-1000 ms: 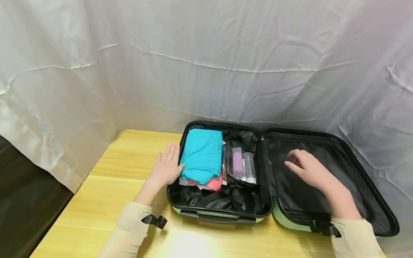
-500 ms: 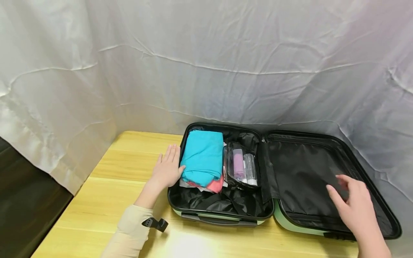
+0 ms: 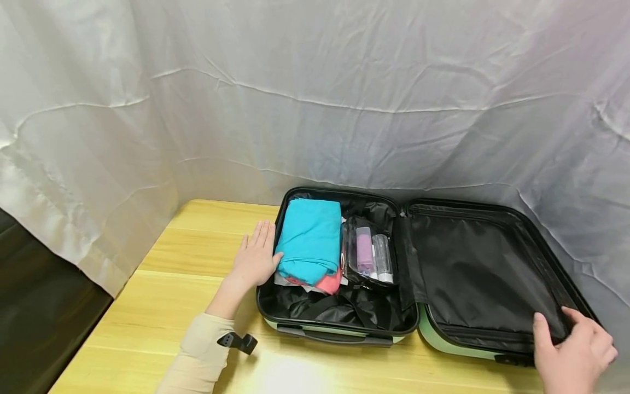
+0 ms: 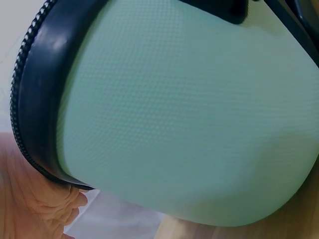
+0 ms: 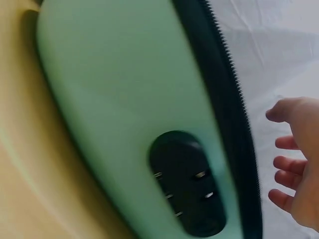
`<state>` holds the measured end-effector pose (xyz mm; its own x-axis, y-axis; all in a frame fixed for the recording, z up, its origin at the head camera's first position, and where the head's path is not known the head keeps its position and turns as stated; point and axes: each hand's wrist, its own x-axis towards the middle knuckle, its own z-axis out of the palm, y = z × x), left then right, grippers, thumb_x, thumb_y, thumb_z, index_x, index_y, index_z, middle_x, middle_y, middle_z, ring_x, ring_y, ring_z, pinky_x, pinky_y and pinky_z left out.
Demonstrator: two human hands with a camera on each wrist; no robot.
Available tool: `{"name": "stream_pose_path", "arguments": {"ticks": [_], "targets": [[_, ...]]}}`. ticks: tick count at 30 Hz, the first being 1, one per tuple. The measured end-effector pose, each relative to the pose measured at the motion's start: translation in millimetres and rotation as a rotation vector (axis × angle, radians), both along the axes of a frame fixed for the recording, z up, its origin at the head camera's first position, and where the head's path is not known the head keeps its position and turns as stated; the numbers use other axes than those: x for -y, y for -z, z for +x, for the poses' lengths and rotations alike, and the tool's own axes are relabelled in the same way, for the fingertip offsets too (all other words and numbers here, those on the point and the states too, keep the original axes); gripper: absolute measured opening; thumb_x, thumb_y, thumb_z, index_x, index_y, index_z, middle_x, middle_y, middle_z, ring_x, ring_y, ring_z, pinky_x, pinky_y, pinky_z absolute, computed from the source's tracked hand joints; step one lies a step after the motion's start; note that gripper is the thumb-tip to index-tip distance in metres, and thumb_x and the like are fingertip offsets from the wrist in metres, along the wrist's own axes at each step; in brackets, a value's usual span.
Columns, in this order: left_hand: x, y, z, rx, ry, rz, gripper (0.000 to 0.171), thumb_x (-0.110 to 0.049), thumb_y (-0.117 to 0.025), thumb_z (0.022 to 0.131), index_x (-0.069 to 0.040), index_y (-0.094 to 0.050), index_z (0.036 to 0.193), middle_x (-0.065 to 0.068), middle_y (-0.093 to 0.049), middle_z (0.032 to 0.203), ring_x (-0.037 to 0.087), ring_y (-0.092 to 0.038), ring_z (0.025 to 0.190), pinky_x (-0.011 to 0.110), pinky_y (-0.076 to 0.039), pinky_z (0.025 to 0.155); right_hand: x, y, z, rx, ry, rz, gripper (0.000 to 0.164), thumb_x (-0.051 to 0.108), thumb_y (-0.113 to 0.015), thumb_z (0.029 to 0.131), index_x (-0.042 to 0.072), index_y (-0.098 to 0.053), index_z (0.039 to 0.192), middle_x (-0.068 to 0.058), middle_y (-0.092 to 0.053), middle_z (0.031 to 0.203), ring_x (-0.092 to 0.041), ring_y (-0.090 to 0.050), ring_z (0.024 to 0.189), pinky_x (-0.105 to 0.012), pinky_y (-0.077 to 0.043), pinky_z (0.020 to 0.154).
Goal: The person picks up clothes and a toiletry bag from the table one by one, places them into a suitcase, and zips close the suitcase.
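The pale-green hard-shell suitcase lid, lined in black fabric [image 3: 477, 279], lies open leftward and away from the nearer right hand [image 3: 573, 353], thumb and fingers spread by its near outer corner, with the straight-fingered left hand [image 3: 256, 260] against the packed black-lined half [image 3: 325, 314].

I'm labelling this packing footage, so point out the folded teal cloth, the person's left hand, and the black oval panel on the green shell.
Folded teal cloth [image 3: 309, 236]: head view, middle of its upper face.
Left hand [image 3: 254, 262]: head view, back of the hand.
Black oval panel [image 5: 185, 181]: right wrist view, middle of its face.
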<state>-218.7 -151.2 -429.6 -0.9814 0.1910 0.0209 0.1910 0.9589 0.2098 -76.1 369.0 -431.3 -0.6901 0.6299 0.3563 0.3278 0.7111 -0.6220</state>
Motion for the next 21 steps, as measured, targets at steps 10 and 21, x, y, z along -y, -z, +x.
{"name": "stream_pose_path", "arguments": {"ticks": [10,21], "targets": [[1,2.0,0.2,0.014,-0.005,0.026,0.073,-0.040,-0.041,0.103,-0.003,-0.008,0.156,0.017,-0.006,0.164,0.033,-0.002,0.153,0.058,-0.011,0.121,2,38.3,11.2,-0.274,0.120,0.018,0.084,0.071,-0.046,0.088,0.001,-0.041,0.134,-0.033,-0.030,0.132,-0.051,-0.024,0.122,-0.061,-0.017,0.110],[1,-0.4,1.5,0.011,-0.008,0.044,0.072,-0.038,-0.042,0.103,-0.003,-0.009,0.156,0.017,-0.006,0.164,0.033,-0.004,0.153,0.059,-0.013,0.121,12,47.5,22.4,-0.130,0.295,-0.164,0.077,0.042,-0.061,0.090,0.016,-0.022,0.151,-0.015,-0.016,0.157,-0.037,-0.017,0.145,-0.054,-0.009,0.120]]}}
